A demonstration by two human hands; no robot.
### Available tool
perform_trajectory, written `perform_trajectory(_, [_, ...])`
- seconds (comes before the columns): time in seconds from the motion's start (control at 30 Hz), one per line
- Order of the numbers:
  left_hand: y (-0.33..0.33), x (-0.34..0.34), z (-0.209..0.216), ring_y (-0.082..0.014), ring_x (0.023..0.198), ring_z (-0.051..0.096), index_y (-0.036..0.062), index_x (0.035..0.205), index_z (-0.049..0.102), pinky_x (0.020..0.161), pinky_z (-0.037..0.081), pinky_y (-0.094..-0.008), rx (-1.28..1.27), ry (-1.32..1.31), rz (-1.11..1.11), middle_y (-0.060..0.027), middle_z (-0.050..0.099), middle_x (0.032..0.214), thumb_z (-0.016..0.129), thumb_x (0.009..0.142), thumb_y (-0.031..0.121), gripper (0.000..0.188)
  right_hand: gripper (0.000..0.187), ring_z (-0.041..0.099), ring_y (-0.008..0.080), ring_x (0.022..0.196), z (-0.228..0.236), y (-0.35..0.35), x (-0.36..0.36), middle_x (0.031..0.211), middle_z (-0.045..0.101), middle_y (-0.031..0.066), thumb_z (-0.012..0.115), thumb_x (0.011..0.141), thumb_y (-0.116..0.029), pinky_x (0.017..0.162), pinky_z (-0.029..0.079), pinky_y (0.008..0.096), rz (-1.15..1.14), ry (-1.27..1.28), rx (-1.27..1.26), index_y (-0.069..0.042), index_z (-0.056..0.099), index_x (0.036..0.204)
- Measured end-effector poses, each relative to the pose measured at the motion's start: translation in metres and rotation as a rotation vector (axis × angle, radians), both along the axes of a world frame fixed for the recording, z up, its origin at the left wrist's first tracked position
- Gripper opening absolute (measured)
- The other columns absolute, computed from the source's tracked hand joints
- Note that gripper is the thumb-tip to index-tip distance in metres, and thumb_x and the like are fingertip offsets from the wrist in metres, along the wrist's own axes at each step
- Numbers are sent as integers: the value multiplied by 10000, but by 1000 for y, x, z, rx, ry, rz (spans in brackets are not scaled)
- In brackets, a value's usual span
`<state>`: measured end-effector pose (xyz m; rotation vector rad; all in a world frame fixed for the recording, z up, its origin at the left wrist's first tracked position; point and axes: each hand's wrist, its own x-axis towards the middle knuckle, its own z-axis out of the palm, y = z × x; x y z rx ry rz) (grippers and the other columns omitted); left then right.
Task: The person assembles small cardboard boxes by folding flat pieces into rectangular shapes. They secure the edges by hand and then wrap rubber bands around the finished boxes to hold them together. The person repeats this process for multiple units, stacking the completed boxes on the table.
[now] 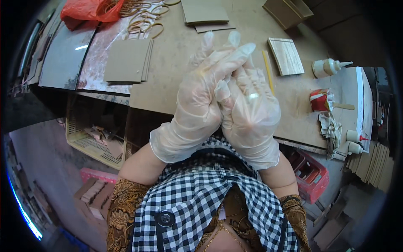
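Note:
Both my hands wear loose, translucent white gloves and meet in front of my chest, over the table's near edge. My left hand (197,98) has its fingers stretched out and spread toward the far side, and one of them crosses in front of the right fingertips. My right hand (254,111) presses against it, fingers bent and drawn together, with the thumb curled toward the left palm. Whatever lies between the right fingers is hidden behind the left hand. Just beyond the right hand lies a thin yellow strip (268,71), beside a pale wooden block (286,56).
Stacked brown boards (128,61) lie left, more boards (205,11) at the back. Rubber bands (145,23) sit by a red plastic bag (90,12). At right are a glue bottle (325,68), a red tub (321,100) and a rag (331,130). Below left stands a crate (90,145).

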<state>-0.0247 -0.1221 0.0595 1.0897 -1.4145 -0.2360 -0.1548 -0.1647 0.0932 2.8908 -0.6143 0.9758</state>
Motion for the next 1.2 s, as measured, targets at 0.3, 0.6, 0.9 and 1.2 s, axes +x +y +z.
perform_trajectory(0.3, [-3,4,-10,-250,1310,527,44,1265,634,1227,194,-421,74,258,-86,-117,639,1311,532,979,117,312,246,630,407,1109,24,-2,-5,1133,673,240,550,990,-156,989,481,453,2,4,127,10,681,1115])
perform_trajectory(0.6, [37,46,-24,-249,1510,197,107,1561,286,1220,179,-398,198,584,-221,-96,275,1613,787,799,420,964,412,565,185,1223,-32,-7,-84,1316,625,112,620,1003,-206,1054,422,337,-103,-654,905,16,576,1348])
perform_trajectory(0.9, [33,19,2,-322,1461,283,173,1598,-90,1184,263,-447,502,488,-343,-191,222,1605,974,557,311,1495,222,541,50,817,-28,11,-66,886,670,-30,732,929,-189,754,473,237,-195,-661,1367,1,712,1041])
perform_trajectory(1.2, [37,8,14,-345,1342,443,104,1594,-59,1093,388,-466,601,676,-369,-265,354,1506,909,672,310,1353,268,500,37,711,24,13,-69,784,609,-43,701,958,-270,659,434,223,-224,-651,1468,-6,701,909])
